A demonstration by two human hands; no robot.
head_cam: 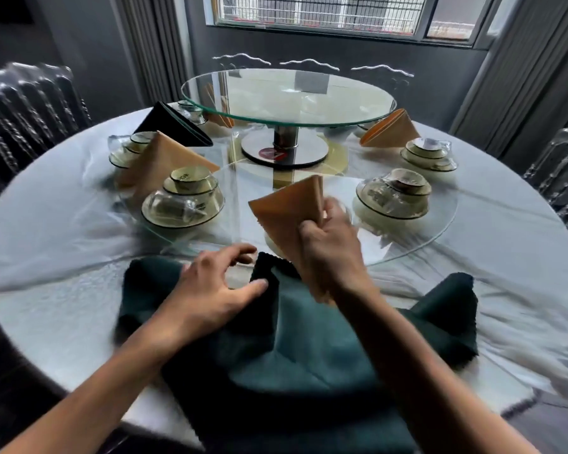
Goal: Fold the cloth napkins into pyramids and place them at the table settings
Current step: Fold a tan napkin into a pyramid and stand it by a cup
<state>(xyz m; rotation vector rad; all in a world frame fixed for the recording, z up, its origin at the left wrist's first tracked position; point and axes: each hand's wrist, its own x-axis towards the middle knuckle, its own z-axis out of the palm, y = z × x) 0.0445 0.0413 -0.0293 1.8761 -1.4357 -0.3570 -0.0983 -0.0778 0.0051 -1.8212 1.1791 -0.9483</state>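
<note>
Tan folded napkin [289, 221] pinched by right fingers [312, 229]; left fingers [240, 252] loose over teal cloth [309, 342]

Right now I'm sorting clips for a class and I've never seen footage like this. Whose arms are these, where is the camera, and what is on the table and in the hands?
There is no machine here. A person wears a wide-angle camera on the head, so you look forward and down along their own arms.

The right hand grips a folded tan napkin and holds it up above the table. The left hand is open, fingers spread, over a dark green cloth lying rumpled on the round white-covered table.

Further out stand wrapped stacks of bowls and cups, with folded pyramid napkins already set beside some: a tan one, a dark one and another tan one. In the middle is a raised glass turntable.
</note>
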